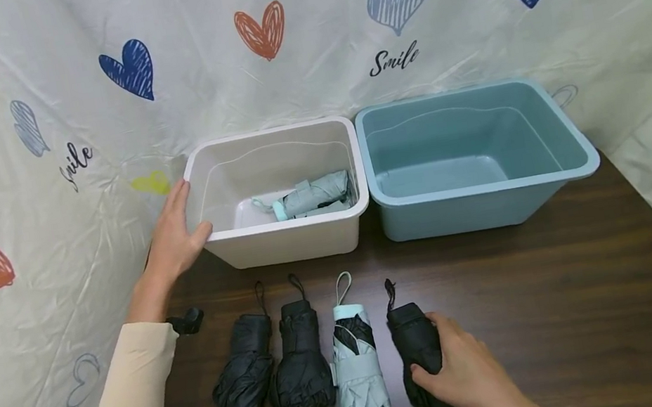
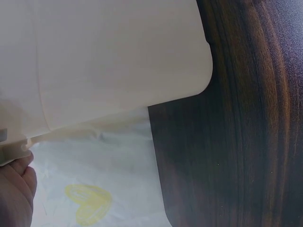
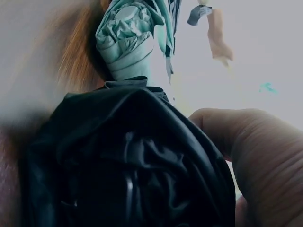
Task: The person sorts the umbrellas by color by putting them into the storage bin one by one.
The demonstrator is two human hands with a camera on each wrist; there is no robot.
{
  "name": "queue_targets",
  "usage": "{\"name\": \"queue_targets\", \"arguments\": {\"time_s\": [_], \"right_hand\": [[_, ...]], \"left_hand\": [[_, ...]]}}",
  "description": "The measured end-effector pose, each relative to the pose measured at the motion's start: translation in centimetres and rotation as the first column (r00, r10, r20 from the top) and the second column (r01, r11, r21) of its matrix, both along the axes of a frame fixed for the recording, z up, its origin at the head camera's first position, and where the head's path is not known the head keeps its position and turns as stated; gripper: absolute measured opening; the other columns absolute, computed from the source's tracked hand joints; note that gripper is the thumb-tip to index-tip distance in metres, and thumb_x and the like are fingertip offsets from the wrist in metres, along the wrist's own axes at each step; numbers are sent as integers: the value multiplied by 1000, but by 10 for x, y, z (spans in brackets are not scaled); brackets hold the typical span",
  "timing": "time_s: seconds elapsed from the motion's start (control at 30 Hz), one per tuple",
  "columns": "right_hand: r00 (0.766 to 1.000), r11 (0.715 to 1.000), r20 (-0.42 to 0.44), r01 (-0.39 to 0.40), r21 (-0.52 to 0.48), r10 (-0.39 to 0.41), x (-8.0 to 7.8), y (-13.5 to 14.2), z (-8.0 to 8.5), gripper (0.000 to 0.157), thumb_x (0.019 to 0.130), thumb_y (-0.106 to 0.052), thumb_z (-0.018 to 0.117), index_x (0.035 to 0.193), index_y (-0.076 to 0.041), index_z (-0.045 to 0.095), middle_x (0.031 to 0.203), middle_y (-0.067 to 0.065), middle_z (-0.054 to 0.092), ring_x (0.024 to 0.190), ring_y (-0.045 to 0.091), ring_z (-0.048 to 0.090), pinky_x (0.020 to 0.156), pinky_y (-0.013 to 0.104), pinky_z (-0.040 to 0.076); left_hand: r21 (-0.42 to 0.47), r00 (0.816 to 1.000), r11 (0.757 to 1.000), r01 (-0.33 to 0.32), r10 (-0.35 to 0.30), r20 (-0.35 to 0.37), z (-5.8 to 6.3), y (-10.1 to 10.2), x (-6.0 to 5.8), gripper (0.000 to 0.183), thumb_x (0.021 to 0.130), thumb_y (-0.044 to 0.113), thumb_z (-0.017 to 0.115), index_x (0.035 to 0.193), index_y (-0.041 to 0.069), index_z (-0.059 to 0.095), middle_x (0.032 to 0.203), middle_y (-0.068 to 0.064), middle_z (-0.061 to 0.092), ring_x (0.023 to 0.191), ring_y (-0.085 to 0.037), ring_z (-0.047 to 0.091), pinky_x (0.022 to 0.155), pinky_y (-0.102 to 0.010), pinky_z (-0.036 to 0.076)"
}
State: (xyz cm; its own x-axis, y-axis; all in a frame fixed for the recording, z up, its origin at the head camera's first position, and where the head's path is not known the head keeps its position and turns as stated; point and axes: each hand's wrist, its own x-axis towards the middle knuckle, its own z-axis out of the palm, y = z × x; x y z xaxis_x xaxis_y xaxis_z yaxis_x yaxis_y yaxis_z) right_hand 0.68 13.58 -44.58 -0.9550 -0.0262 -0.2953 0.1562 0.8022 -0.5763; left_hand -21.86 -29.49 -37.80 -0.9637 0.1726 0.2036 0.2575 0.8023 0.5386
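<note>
Both your hands hold something: your right hand (image 1: 464, 370), its fingers partly hidden, wraps a black folded umbrella (image 1: 414, 339) at five o'clock from the head view's centre; your left hand (image 1: 174, 236), cut off in its wrist view, grips the beige bin (image 1: 287, 244) at nine. Inside, a grey-green umbrella (image 1: 316, 193) covers a pale item (image 1: 325, 209) half hidden by the front rim. Toward nine from the held umbrella lie a mint umbrella (image 1: 357, 369), a second black umbrella (image 1: 300, 360) and a third black umbrella (image 1: 245, 369). The blue bin (image 1: 443, 217) stands at three.
</note>
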Motion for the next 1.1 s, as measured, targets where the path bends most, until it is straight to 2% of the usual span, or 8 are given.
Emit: {"name": "queue_targets", "arguments": {"time_s": [0.23, 0.53, 0.77, 0.93, 1.1], "right_hand": [[999, 1000, -35, -12, -12, 12, -5, 11, 2, 86, 79, -33, 87, 150, -2, 50, 125, 18, 70, 82, 19, 66, 64, 36, 53], [999, 999, -36, -27, -17, 26, -11, 29, 13, 86, 80, -32, 83, 154, -9, 46, 134, 19, 67, 79, 17, 60, 61, 33, 46], [990, 996, -121, -81, -47, 75, -17, 42, 27, 81, 81, -29, 82, 153, -11, 48, 133, 17, 67, 78, 15, 58, 61, 32, 46], [974, 991, -196, -129, -46, 118, -26, 48, 38, 80, 79, -24, 83, 151, -16, 49, 129, 14, 66, 75, 14, 56, 58, 32, 44], [959, 985, -240, -166, -40, 152, -35, 57, 51, 82, 80, -21, 83, 153, -15, 47, 132, 16, 66, 81, 16, 60, 61, 32, 47]], "left_hand": [[-1, 1000, 1000, -5, 5, -1, 4, 0, -3, 86, 91, 23, 55, 168, 3, 22, 177, -17, 20, 163, -44, 23, 125, -70, 26], [-11, 1000, 1000, -8, 8, -2, 2, 1, -2, 85, 92, 23, 54, 167, 1, 23, 177, -19, 21, 162, -45, 23, 126, -69, 25], [-8, 1000, 1000, -5, 5, 9, 1, 0, -1, 85, 92, 23, 54, 168, 1, 22, 177, -18, 19, 163, -44, 21, 127, -68, 24], [-4, 1000, 1000, -7, 7, 1, 0, -2, 0, 86, 92, 23, 54, 168, 2, 22, 177, -18, 19, 164, -43, 21, 127, -68, 24], [-2, 1000, 1000, -3, 3, 1, 0, 0, 0, 86, 91, 22, 55, 168, 1, 23, 177, -19, 20, 163, -44, 22, 127, -68, 24]]}}
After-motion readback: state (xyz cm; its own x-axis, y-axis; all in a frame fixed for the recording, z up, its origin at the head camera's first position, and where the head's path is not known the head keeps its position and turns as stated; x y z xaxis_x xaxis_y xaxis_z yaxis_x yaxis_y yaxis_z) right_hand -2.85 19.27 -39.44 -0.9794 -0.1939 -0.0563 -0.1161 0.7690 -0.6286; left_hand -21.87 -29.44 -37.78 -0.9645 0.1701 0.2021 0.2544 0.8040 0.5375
